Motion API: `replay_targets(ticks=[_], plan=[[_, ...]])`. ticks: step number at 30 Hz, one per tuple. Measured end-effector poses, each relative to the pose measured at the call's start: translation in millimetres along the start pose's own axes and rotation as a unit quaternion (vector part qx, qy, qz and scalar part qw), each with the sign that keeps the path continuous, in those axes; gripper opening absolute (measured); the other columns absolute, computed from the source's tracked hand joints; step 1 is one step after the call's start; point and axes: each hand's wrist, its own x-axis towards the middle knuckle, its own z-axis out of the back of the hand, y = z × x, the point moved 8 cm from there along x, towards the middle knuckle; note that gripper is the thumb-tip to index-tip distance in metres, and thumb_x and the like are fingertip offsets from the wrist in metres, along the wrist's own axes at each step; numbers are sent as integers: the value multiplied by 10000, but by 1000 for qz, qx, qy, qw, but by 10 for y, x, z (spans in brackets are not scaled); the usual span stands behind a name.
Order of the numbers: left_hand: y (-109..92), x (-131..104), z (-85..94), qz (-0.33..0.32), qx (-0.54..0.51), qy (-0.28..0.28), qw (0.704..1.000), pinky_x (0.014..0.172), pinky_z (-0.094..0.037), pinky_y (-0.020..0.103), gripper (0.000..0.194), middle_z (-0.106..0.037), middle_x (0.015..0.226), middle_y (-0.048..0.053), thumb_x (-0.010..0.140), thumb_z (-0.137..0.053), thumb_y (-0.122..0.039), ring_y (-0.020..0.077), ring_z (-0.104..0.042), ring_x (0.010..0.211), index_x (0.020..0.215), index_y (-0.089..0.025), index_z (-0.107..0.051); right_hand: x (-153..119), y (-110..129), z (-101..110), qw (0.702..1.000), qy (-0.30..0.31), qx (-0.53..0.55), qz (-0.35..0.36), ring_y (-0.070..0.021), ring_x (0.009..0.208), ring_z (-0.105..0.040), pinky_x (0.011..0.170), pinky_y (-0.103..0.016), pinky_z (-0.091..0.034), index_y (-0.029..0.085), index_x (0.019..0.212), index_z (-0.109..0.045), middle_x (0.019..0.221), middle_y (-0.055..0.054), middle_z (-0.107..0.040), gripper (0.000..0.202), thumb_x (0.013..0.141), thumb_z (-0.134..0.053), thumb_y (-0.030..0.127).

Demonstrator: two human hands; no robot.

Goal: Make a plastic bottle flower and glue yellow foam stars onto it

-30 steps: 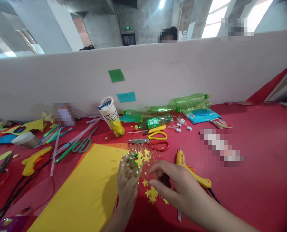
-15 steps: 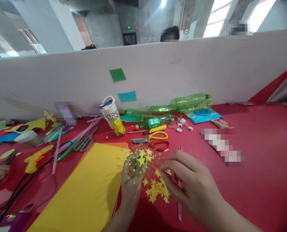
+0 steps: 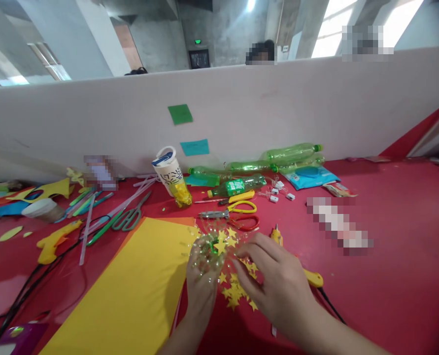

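Observation:
My left hand [image 3: 201,276] is closed around a cut green plastic bottle piece [image 3: 207,259], whose clear strips fan outward. Yellow paper stars [image 3: 220,243] sit on its middle. At its right edge, my right hand [image 3: 274,276] has thumb and fingertips pinched together; what they hold, if anything, is too small to make out. Under and beside this hand, a pile of loose yellow stars [image 3: 234,294] lies on the red table, partly covered. A yellow glue gun [image 3: 314,278] shows behind my right hand, its middle hidden.
Yellow paper sheets [image 3: 130,281] lie left of my hands. Beyond them are red-handled scissors [image 3: 247,223], yellow-handled scissors [image 3: 243,207], a cutter [image 3: 241,197], green bottles [image 3: 237,186] and a paper cup [image 3: 168,175]. Another yellow glue gun [image 3: 52,244] with its cable lies at left.
My right hand has shifted left, up to the bottle piece's strips, uncovering parts of the glue gun behind it. Another person's hand at the far left has gone from view.

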Motion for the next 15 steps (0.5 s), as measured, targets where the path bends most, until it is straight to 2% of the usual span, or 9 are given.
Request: replay_targets(ticks=[2, 9, 15], plan=[[-14, 1, -23, 4, -11, 8, 1000, 759, -534, 264, 430, -620, 778, -27, 585, -750, -166, 186, -629, 901, 974, -287, -614, 6, -9, 16, 1000, 0, 18, -11, -153, 708, -523, 624, -271, -395, 183, 840, -560, 801, -35, -557, 84, 849, -481, 157], [-19, 16, 13, -2, -11, -23, 1000, 714, -521, 239, 509, -611, 815, -28, 513, -785, -136, 171, -618, 856, 979, -247, -614, 3, -8, 6, 999, 12, 32, -20, -139, 666, -476, 588, -261, -354, 195, 775, -486, 760, -13, -515, 75, 814, -470, 132], [-34, 4, -18, 3, -5, 1, 1000, 734, -521, 250, 476, -619, 867, -10, 555, -779, -160, 169, -622, 846, 994, -240, -614, -27, -18, -27, 999, 36, 6, -28, -157, 689, -483, 602, -275, -350, 195, 781, -498, 764, -21, -527, 79, 782, -480, 117]])
